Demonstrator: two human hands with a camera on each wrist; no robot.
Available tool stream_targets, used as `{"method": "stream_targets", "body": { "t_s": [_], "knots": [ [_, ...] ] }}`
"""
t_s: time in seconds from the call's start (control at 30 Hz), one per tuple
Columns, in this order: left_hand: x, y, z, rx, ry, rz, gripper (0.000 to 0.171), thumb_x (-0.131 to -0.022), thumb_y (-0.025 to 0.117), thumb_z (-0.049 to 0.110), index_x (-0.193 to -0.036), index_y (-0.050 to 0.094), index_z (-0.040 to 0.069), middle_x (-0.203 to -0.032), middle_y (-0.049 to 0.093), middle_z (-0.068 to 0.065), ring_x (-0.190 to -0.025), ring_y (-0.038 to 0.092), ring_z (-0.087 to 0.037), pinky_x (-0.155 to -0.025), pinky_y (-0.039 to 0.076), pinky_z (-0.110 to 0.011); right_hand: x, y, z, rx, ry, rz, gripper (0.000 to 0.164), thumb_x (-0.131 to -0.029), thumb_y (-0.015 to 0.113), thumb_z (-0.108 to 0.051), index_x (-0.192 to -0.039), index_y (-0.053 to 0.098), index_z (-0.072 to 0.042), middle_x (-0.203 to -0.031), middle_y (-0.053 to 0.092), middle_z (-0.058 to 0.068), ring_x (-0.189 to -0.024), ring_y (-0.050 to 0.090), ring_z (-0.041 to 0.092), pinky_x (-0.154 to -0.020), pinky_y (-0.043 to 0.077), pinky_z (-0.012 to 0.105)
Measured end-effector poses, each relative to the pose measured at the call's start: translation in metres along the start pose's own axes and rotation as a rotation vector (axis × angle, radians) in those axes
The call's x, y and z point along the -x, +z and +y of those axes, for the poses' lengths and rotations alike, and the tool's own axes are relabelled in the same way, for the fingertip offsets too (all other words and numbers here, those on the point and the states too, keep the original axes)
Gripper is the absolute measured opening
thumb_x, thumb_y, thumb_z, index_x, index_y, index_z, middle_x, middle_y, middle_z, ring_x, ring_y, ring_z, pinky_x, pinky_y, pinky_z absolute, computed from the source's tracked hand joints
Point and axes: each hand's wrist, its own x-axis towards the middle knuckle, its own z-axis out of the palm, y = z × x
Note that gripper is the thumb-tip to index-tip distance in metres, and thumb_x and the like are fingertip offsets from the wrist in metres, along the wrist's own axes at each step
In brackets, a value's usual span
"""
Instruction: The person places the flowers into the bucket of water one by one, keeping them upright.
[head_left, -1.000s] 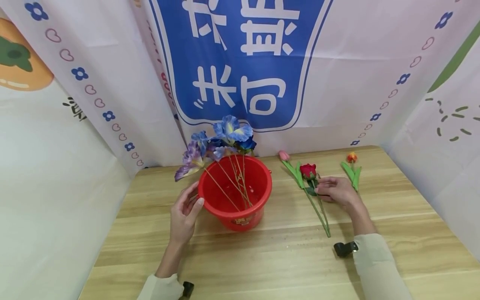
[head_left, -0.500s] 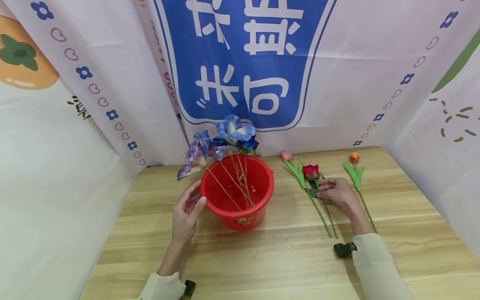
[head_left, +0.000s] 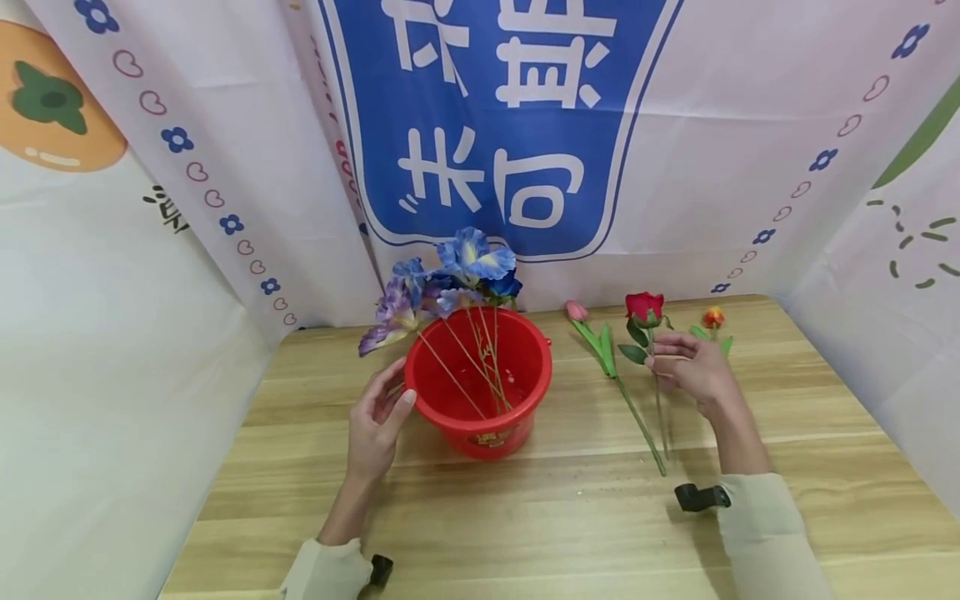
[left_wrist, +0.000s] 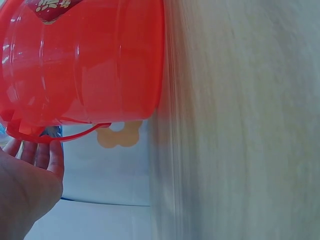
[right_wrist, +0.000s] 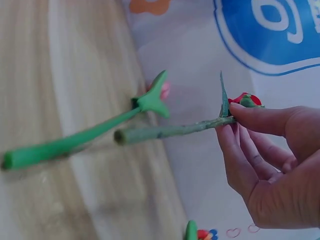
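Note:
My right hand [head_left: 693,367] pinches the stem of a red rose [head_left: 645,308] between thumb and fingers; the flower points up and away. In the right wrist view the rose's cut end [right_wrist: 120,136] hangs above the table. My left hand [head_left: 375,425] holds the left rim of a red bucket [head_left: 487,442], near where its handle [left_wrist: 75,136] joins. Blue irises [head_left: 476,254], a purple iris [head_left: 390,312] and a dark blue rose [head_left: 504,285] stand in the bucket, leaning to the back left. How far the left fingers wrap the rim is partly hidden.
A pink tulip [head_left: 576,311] lies on the wooden table [head_left: 525,525] between bucket and right hand. An orange tulip [head_left: 712,317] lies further right, its stem hidden by my hand. Printed cloth [head_left: 675,192] stands behind and on both sides.
The right hand has lifted the red rose off the table and moved it slightly to the right, away from the pink tulip. The left hand stays at the bucket.

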Motion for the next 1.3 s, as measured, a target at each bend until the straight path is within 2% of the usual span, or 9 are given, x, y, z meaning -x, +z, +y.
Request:
{"method": "stream_targets", "body": {
  "t_s": [0.2, 0.37, 0.57, 0.73, 0.83, 1.1, 1.3],
  "knots": [
    [0.0, 0.0, -0.002, 0.013, 0.006, -0.011, 0.048, -0.101, 0.066, -0.005, -0.149, 0.058, -0.004, -0.147, 0.061, -0.026, -0.129, 0.067, -0.023, -0.107, 0.058, -0.021, 0.008, 0.006, -0.014, -0.061, -0.042, 0.048, 0.06, -0.099, 0.076, -0.008, -0.151, 0.05, 0.006, -0.109, 0.069, -0.013, -0.091, 0.075, 0.001, -0.083, 0.067, 0.024],
    [-0.001, 0.001, -0.001, 0.028, 0.029, -0.009, 0.047, -0.101, 0.065, -0.006, -0.148, 0.058, -0.005, -0.145, 0.061, -0.025, -0.129, 0.067, -0.023, -0.107, 0.058, -0.021, 0.014, 0.017, -0.03, -0.154, -0.08, 0.068, 0.057, -0.098, 0.077, -0.005, -0.148, 0.053, 0.006, -0.106, 0.071, -0.012, -0.089, 0.075, 0.001, -0.081, 0.067, 0.023],
    [0.0, 0.0, 0.001, 0.004, 0.022, -0.007, 0.048, -0.101, 0.066, -0.005, -0.148, 0.059, -0.006, -0.144, 0.061, -0.026, -0.13, 0.067, -0.026, -0.107, 0.057, -0.021, 0.02, 0.033, -0.048, -0.217, -0.119, 0.084, 0.055, -0.096, 0.078, -0.005, -0.146, 0.056, 0.004, -0.106, 0.073, -0.01, -0.088, 0.076, 0.002, -0.079, 0.067, 0.023],
    [-0.001, 0.001, 0.001, -0.01, 0.023, -0.007, 0.048, -0.101, 0.067, -0.004, -0.148, 0.06, -0.004, -0.143, 0.06, -0.024, -0.133, 0.064, -0.033, -0.108, 0.057, -0.022, 0.023, 0.045, -0.063, -0.214, -0.163, 0.093, 0.054, -0.095, 0.079, -0.005, -0.145, 0.059, 0.003, -0.109, 0.073, -0.006, -0.091, 0.076, 0.002, -0.078, 0.068, 0.023],
    [-0.001, 0.0, 0.002, -0.014, 0.024, -0.005, 0.048, -0.1, 0.068, -0.005, -0.147, 0.061, -0.004, -0.143, 0.06, -0.021, -0.133, 0.064, -0.032, -0.108, 0.057, -0.022, 0.026, 0.052, -0.073, -0.198, -0.184, 0.085, 0.055, -0.096, 0.078, -0.005, -0.147, 0.057, 0.003, -0.11, 0.071, -0.005, -0.093, 0.074, 0.002, -0.08, 0.067, 0.023],
    [-0.001, -0.001, 0.007, -0.046, 0.028, -0.007, 0.047, -0.098, 0.069, -0.007, -0.145, 0.062, -0.005, -0.146, 0.059, -0.02, -0.13, 0.065, -0.015, -0.108, 0.057, -0.02, 0.032, 0.073, -0.098, -0.16, -0.26, 0.085, 0.052, -0.096, 0.078, -0.003, -0.144, 0.061, 0.004, -0.115, 0.071, 0.002, -0.096, 0.074, 0.005, -0.082, 0.068, 0.026],
    [-0.002, -0.001, 0.008, -0.08, 0.068, 0.004, 0.046, -0.096, 0.071, -0.008, -0.141, 0.065, -0.004, -0.145, 0.06, -0.02, -0.13, 0.065, -0.012, -0.107, 0.058, -0.022, 0.034, 0.086, -0.114, -0.143, -0.309, 0.088, 0.049, -0.095, 0.079, -0.001, -0.141, 0.064, 0.004, -0.121, 0.07, 0.014, -0.096, 0.074, 0.007, -0.081, 0.068, 0.026]
  ]
}}
